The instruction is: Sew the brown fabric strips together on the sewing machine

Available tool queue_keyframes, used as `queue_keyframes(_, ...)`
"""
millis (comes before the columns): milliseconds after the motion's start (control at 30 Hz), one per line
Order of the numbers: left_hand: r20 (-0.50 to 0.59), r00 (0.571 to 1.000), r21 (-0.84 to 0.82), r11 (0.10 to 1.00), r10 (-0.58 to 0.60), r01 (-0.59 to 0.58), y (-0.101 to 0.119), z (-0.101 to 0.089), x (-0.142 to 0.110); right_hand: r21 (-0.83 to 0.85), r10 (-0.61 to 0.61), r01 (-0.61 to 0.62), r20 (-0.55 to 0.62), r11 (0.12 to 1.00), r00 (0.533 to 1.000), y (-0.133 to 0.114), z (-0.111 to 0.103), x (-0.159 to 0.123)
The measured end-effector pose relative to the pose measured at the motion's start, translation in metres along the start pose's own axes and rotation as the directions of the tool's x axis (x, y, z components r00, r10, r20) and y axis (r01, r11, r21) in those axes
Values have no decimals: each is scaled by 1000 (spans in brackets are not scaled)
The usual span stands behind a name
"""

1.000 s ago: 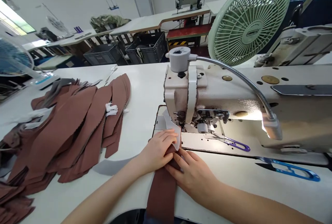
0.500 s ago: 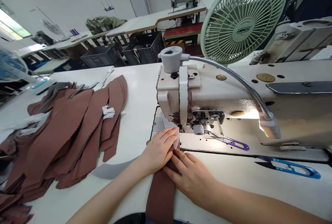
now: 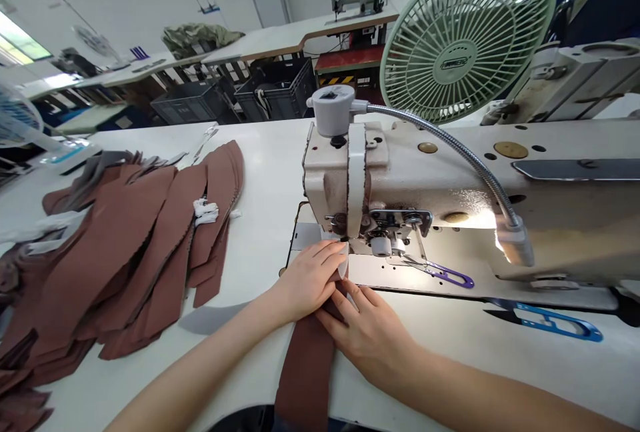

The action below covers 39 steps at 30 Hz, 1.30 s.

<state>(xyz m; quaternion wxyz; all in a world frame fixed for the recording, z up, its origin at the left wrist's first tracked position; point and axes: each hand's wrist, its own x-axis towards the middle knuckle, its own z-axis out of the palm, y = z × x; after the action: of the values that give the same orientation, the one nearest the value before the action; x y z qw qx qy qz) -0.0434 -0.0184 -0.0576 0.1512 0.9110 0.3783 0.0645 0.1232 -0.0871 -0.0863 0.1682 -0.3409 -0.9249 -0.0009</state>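
Note:
A long brown fabric strip (image 3: 306,371) runs from the table's front edge up to the sewing machine (image 3: 327,182). My left hand (image 3: 311,280) presses on its far end close beneath the needle area, fingers together and holding a folded edge with a light grey underside (image 3: 343,267). Just below and to the right, my right hand (image 3: 367,325) grips the same strip, thumb and fingertips closed on the cloth. The two hands nearly touch. The needle and presser foot are mostly hidden behind the machine head and my left fingers.
Stacked brown fabric pieces (image 3: 120,245) lie to the left. Purple-handled thread snips (image 3: 453,275) rest on the machine bed, and blue thread snips (image 3: 560,322) lie on the table at right. A green fan (image 3: 455,62) and a flexible lamp (image 3: 515,239) stand around the machine.
The strip's far end has advanced toward the needle, and the grey flap that stuck out past my left fingers is now mostly out of sight. Both hands have shifted slightly upward with it.

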Motion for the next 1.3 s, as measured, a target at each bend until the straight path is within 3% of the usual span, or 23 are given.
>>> queue_keyframes(467, -22, 999, -85, 995, -45, 43, 0, -6, 4, -2, -27, 27, 104, 1000, 994, 0, -2, 1)
queue_keyframes(700, -68, 995, -158, 984, 67, -77, 1, -14, -6, -133, -144, 136, -53, 982, 988, -12, -2, -10)
queue_keyframes(1000, -114, 992, 198, 980, 44, -21, 11, -6, -3, -138, -154, 130, -175, 982, 973, -20, -4, -10)
queue_keyframes(1167, -192, 977, 336, 942, 94, -25, 7, 0, 5, -153, -158, 136, -140, 979, 978, -19, 0, -10)
queue_keyframes(1300, -173, 982, 416, 909, 77, 2, 1, 2, 16, -159, -154, 133, -134, 978, 979, -16, 4, -9)
